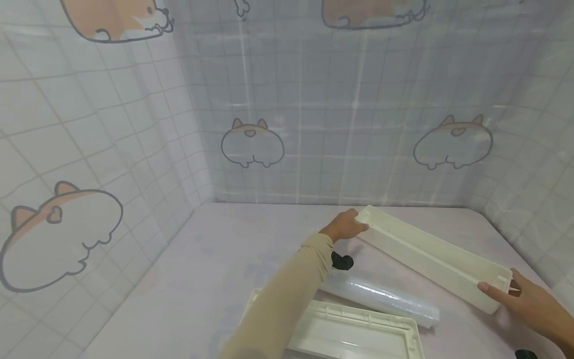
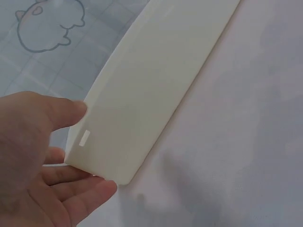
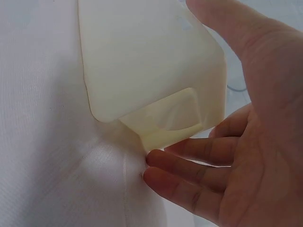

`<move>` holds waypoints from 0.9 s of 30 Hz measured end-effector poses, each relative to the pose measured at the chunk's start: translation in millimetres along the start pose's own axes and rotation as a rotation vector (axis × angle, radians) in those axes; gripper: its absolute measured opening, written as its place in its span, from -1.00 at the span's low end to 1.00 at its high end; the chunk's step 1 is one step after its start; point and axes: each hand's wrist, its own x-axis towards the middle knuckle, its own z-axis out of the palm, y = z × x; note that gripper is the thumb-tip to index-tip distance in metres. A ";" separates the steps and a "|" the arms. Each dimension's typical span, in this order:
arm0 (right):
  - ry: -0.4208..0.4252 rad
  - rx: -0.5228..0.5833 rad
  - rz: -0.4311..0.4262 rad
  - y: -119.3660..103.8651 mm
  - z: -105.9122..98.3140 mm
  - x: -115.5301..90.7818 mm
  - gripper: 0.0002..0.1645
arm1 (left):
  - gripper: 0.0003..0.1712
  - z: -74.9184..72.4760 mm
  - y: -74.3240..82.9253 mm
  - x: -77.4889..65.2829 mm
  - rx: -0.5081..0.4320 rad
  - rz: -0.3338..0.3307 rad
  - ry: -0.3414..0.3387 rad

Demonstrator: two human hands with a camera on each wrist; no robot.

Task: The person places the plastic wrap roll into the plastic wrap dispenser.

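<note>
A long, narrow cream plastic box (image 1: 417,257) slants across the right side of the table, its open top upward. My left hand (image 1: 344,225) grips the far left end, thumb on the side wall and fingers round the end, as the left wrist view shows on the box (image 2: 142,99). At the near right end my right hand (image 1: 533,301) holds the box between thumb and fingers. In the right wrist view, that end of the box (image 3: 151,52) has a cut-out. A roll of clear plastic film (image 1: 381,294) lies in front of the box.
Nearest me lies a shallow cream lid (image 1: 358,319) with a raised rim, partly hidden by my left sleeve (image 1: 287,294). A small black object (image 1: 343,261) sits beside the left wrist, another (image 1: 525,354) at the bottom right edge. Patterned curtains (image 1: 350,124) enclose the table (image 1: 179,289).
</note>
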 end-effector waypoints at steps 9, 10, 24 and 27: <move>0.037 -0.047 0.022 -4.5 -1.1 -1.9 0.30 | -0.36 -2.7 2.2 -3.6 -0.005 -0.016 0.006; 0.037 -0.049 0.025 -4.7 -1.4 -2.0 0.30 | -0.37 -3.2 2.5 -4.3 -0.003 -0.017 0.006; 0.104 -0.014 0.011 -3.5 1.6 -1.3 0.20 | -0.33 -12.0 5.4 -9.6 -0.013 -0.033 0.059; 0.111 0.000 0.044 -4.4 4.1 0.3 0.24 | -0.34 -13.6 4.6 -12.1 -0.070 -0.041 0.064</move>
